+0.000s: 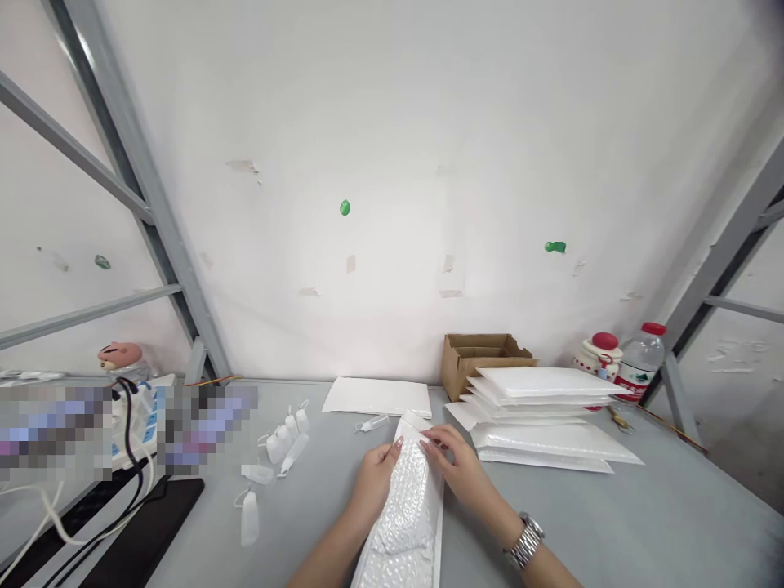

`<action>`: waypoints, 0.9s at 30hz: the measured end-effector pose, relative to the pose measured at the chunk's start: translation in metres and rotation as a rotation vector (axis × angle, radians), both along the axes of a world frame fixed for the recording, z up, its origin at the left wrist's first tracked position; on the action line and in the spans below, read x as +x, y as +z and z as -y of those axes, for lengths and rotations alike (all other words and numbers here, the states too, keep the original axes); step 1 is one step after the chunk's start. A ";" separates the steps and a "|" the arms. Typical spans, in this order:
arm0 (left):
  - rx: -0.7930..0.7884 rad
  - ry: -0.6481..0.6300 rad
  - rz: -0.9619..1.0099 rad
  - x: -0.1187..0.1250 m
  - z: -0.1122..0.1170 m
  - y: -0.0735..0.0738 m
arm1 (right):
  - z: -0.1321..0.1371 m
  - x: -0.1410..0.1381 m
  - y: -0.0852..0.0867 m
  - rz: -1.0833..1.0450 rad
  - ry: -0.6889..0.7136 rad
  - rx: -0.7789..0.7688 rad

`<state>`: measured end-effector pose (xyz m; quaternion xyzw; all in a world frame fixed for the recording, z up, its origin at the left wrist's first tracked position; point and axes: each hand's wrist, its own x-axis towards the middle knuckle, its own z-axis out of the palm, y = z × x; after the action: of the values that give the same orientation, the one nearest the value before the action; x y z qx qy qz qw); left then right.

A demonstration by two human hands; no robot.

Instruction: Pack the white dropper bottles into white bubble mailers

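Pinching bubble mailer [407, 502] two-handed | left hand [375, 475]: thumb uppermost | right hand [454, 464]: fingers bent, forearm slanting inward

1 white bubble mailer [409, 498]: glossy, dimpled, creased across its near part; extends lengthwise over the grey tabletop [643, 523].

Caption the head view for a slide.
Left hand and right hand hold a padded envelope near a stack of white envelopes.

Head view: from above desk [637, 523], facing wall [392, 122].
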<state>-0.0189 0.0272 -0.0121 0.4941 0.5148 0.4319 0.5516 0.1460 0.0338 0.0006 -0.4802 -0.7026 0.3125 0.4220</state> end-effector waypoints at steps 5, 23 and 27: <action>0.033 0.031 0.004 0.002 0.001 -0.003 | 0.000 -0.001 0.000 -0.042 0.019 -0.135; -0.052 -0.073 0.080 0.003 0.005 0.002 | -0.010 -0.017 0.010 0.221 -0.051 0.142; -0.032 -0.062 0.027 0.006 0.008 0.004 | -0.030 -0.035 0.033 0.526 0.086 0.351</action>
<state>-0.0130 0.0193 -0.0085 0.4949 0.4986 0.4130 0.5795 0.1109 0.0635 0.0332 -0.4344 -0.8504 0.0692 0.2885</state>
